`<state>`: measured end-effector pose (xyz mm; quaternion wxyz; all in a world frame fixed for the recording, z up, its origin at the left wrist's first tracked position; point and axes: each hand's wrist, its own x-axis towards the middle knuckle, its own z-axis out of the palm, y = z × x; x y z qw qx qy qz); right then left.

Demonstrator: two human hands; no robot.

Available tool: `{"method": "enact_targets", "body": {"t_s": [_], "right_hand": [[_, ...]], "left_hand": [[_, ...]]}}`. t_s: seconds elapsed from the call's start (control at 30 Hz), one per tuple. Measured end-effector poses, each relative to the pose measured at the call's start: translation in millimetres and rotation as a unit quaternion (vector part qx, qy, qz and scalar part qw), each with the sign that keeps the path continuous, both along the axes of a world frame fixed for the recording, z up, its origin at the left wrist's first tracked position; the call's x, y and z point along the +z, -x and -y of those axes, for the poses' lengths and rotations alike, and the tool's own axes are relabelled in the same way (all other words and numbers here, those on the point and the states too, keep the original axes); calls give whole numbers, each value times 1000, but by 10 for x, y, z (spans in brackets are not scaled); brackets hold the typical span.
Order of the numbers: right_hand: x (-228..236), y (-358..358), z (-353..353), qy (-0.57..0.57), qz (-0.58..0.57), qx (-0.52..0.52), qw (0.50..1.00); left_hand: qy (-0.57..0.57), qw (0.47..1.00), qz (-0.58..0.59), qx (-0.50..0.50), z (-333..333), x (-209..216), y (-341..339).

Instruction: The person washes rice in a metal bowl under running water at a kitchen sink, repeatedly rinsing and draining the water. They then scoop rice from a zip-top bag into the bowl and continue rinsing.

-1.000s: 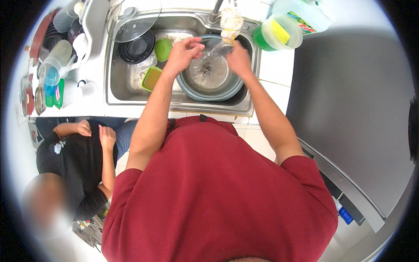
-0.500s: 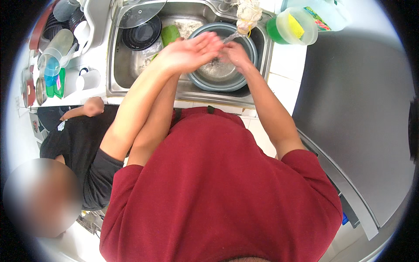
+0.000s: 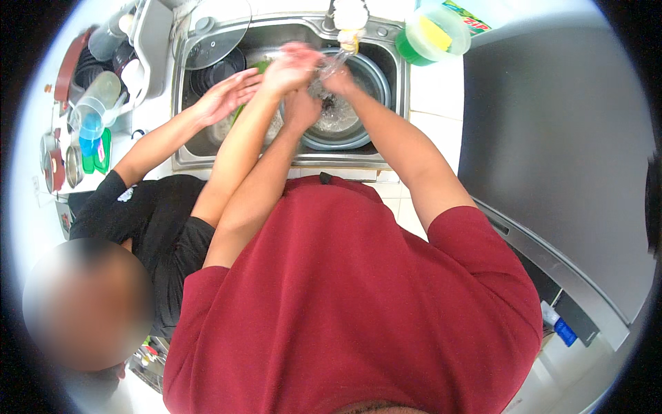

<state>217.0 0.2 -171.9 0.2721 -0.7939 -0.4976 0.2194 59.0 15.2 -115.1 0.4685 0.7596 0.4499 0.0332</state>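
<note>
Since the earlier frame, a co-worker's left hand (image 3: 231, 96) is swinging over the sink (image 3: 402, 103) toward eleven o'clock. At twelve, we are apparently rinsing our left hand (image 3: 303, 109) and right hand (image 3: 338, 81) above the basin (image 3: 381, 114); finger state we cannot tell. Next is seemingly calling for elbow room.

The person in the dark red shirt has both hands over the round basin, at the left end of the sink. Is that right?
Not quite: the left hand and right hand are over the round basin, but it sits at the right end of the sink, as the head view shows.
</note>
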Motion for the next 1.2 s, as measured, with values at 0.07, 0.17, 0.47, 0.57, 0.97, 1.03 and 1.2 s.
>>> {"method": "enact_targets", "body": {"t_s": [0.07, 0.17, 0.47, 0.57, 0.97, 1.03, 1.2], "right_hand": [[-1, -59, 66, -119, 17, 13, 993], [98, -111, 39, -21, -151, -301, 941], [112, 157, -196, -190, 89, -11, 978], [27, -166, -211, -107, -84, -258, 956], [370, 1098, 186, 19, -542, -59, 838], [292, 907, 707, 200, -466, 26, 862], [114, 27, 1365, 346, 182, 345, 853]], "left_hand": [[-148, 984, -99, 18, -8, 195, 227], [-151, 978, -135, 47, -95, 355, 422], [-27, 985, -163, 57, -280, 9, 414], [-9, 992, -97, 85, -317, -70, 499], [-37, 989, -8, 144, -507, 458, 411], [50, 989, 19, 141, -420, 607, 343], [-280, 922, 163, -213, 41, 851, -24]]}}
